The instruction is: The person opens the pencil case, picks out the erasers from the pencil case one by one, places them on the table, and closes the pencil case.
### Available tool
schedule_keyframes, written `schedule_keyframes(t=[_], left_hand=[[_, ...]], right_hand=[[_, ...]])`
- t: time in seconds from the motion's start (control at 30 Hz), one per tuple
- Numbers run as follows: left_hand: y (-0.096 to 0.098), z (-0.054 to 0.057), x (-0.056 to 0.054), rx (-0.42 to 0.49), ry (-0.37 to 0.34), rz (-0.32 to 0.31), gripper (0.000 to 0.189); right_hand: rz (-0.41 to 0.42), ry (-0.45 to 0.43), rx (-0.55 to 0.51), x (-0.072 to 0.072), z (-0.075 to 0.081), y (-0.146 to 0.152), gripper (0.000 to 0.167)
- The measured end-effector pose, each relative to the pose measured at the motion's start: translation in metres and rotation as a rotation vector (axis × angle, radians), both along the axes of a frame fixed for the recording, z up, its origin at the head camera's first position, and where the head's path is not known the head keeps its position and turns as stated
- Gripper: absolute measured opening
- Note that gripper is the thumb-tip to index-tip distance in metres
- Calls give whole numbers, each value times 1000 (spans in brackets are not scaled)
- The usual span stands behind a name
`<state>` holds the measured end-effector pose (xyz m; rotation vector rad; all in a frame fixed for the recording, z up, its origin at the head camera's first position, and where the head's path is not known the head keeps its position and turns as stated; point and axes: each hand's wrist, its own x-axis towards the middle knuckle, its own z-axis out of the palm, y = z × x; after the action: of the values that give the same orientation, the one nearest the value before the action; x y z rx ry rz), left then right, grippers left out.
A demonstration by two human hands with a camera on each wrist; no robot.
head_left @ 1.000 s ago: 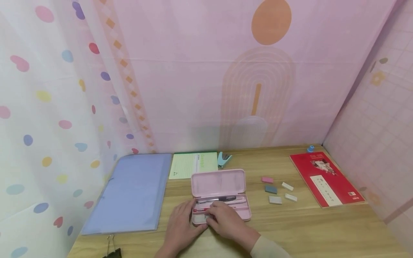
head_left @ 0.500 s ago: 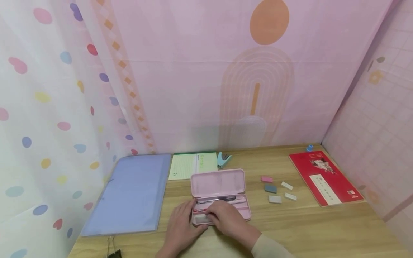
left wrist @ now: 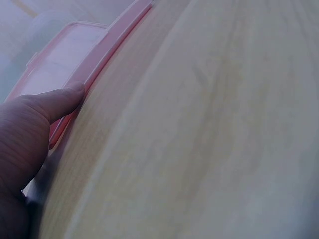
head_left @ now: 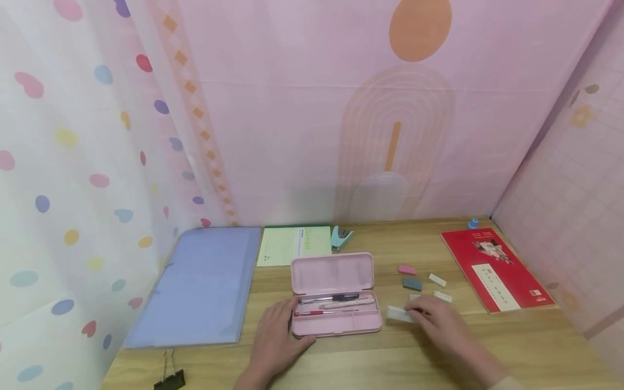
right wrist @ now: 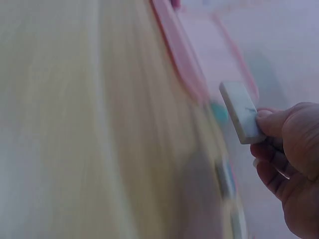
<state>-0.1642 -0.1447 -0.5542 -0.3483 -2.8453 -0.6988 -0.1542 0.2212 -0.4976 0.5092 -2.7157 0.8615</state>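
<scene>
The pink pencil case (head_left: 336, 325) lies with its lid (head_left: 332, 273) raised. Inside are a black pen (head_left: 336, 298), a pale pen (head_left: 343, 303) and a red pen (head_left: 312, 313); its front compartments hold nothing. My left hand (head_left: 275, 336) rests against the case's left front corner, the straight thumb (left wrist: 65, 102) touching the front edge in the left wrist view. To the right of the case, my right hand (head_left: 441, 325) pinches a whitish eraser (right wrist: 241, 112) between thumb and fingers, above the table.
Beyond the right hand lie a pink eraser (head_left: 407, 270), a blue-grey one (head_left: 412, 284) and several pale ones. A red booklet (head_left: 494, 271) is at right. A blue folder (head_left: 195, 287), notepad (head_left: 292, 246), light-blue stapler (head_left: 339, 238) and black binder clip (head_left: 169, 380) surround the left and back.
My right hand has lifted the whitish eraser out of the case's front compartment and moved right with it, toward the other erasers. The left hand has stayed at the case.
</scene>
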Motion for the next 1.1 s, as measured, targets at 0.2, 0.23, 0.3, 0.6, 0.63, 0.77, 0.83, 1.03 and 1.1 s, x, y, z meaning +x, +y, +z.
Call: schedule_keyframes(t=[0.2,0.23,0.3,0.6,0.63,0.77,0.83,1.03,1.1], left_hand=[[-1,3,0,3,-6,-5,101],[-1,3,0,2,-7,-4,101],[-1,3,0,4,-7,-5,100],[-1,0,0,4,-7,-6,100],[-1,0,0,5,-5,-7,100],[0,1,0,10,-9,-5,100],[0,1,0,6,-11,-2,100],[0,1,0,7,3,-4,100],[0,1,1,6,14,-7,100]], right_hand=[[-131,-223,4,12,-4,51,19],[-144,-255,3,13,-5,56,19],[-159,-279,10,13,-6,63,19],[-158,-332,20,11,-9,70,17],[-158,-335,16,11,-10,70,17],[-150,-342,12,9,-14,71,15],[-138,-335,22,8,-16,71,17],[-131,-319,63,7,-19,70,23],[-137,-322,66,7,-19,69,23]])
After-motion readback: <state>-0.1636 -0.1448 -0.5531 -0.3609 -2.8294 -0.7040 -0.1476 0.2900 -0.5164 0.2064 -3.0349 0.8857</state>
